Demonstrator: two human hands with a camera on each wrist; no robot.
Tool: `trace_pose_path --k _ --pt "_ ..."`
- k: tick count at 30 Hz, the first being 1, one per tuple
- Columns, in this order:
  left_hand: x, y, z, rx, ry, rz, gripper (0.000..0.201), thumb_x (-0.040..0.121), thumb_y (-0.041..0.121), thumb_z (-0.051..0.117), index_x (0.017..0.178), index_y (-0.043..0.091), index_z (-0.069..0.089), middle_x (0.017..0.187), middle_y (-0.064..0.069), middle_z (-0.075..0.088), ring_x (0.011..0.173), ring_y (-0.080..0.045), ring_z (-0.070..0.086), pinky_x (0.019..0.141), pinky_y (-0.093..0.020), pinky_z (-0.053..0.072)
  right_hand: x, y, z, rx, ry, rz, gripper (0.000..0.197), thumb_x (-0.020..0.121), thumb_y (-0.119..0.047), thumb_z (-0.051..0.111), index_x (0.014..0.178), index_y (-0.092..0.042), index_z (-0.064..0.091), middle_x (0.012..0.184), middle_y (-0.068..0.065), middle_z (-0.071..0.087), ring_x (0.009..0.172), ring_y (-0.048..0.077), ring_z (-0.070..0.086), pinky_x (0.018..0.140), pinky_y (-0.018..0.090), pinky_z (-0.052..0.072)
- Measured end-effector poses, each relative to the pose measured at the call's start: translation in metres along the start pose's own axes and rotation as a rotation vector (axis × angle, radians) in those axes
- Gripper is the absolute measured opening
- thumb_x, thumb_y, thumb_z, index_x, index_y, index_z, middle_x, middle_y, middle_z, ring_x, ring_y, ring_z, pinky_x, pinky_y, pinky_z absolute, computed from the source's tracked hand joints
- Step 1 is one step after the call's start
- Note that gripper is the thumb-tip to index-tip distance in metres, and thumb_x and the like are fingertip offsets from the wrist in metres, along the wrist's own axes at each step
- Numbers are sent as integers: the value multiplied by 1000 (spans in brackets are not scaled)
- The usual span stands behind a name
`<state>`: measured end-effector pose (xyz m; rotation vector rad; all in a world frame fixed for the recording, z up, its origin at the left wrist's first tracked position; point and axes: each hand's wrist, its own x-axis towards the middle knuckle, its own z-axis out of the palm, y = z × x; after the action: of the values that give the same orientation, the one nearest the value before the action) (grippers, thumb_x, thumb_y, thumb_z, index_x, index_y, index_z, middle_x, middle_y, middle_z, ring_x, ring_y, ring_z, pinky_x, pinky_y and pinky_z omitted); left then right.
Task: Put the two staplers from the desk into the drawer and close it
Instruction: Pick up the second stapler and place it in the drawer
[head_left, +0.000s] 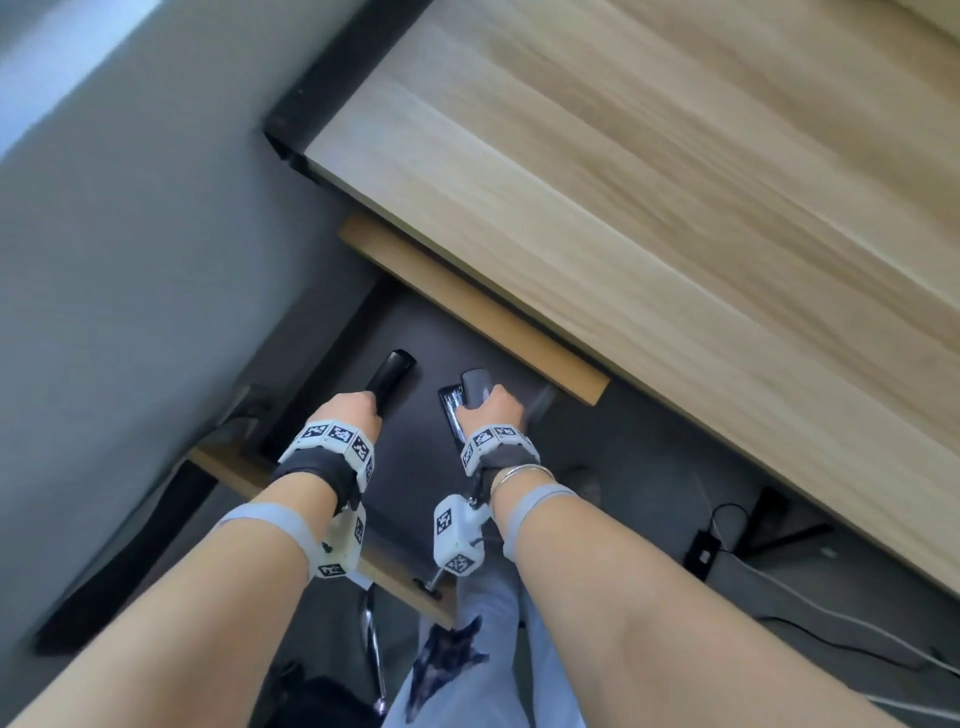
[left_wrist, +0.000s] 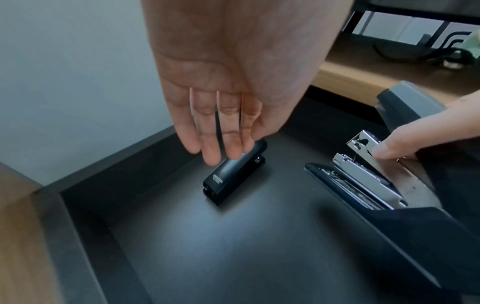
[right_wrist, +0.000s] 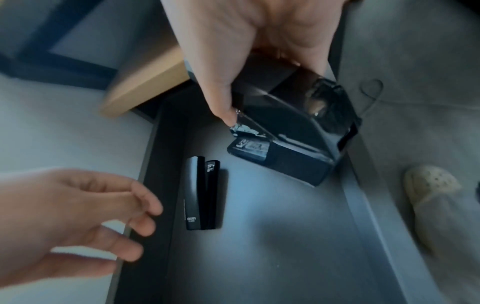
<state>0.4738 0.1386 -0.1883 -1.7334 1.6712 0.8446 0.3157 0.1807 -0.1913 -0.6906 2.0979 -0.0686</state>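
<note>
The drawer (head_left: 415, 483) stands pulled out under the desk top (head_left: 675, 182), with a dark floor. A small black stapler (left_wrist: 228, 179) lies in it near the left wall, also seen from the right wrist as the small stapler (right_wrist: 202, 195). My left hand (left_wrist: 221, 152) hovers just above it with relaxed fingers and holds nothing. My right hand (right_wrist: 233, 115) grips a large black and grey stapler (right_wrist: 298, 133), thumb on its metal magazine. That large stapler (left_wrist: 376, 191) is hinged open, its base low at the drawer floor on the right.
The drawer's wooden front (head_left: 311, 545) is nearest my body, and its back rail (head_left: 467, 306) sits under the desk edge. A grey wall (head_left: 130, 260) is on the left. A light shoe (right_wrist: 431, 191) and cables (head_left: 727, 540) are on the floor to the right.
</note>
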Motion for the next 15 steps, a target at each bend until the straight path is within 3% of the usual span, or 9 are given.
trace_pose_path --k 4,15 --pt "17 -3 8 33 -19 -15 28 86 15 41 105 12 61 82 -9 57 72 -32 57 66 -29 43 16 6 21 123 15 117 47 90 -31 60 124 0 51 131 16 55 123 30 53 96 35 46" --pt "45 -7 16 81 -54 28 29 89 19 44 111 12 62 97 -17 67 72 -31 56 66 -29 44 24 9 60 317 49 260 49 89 -27 64 123 3 45 133 18 51 125 30 49 94 34 44"
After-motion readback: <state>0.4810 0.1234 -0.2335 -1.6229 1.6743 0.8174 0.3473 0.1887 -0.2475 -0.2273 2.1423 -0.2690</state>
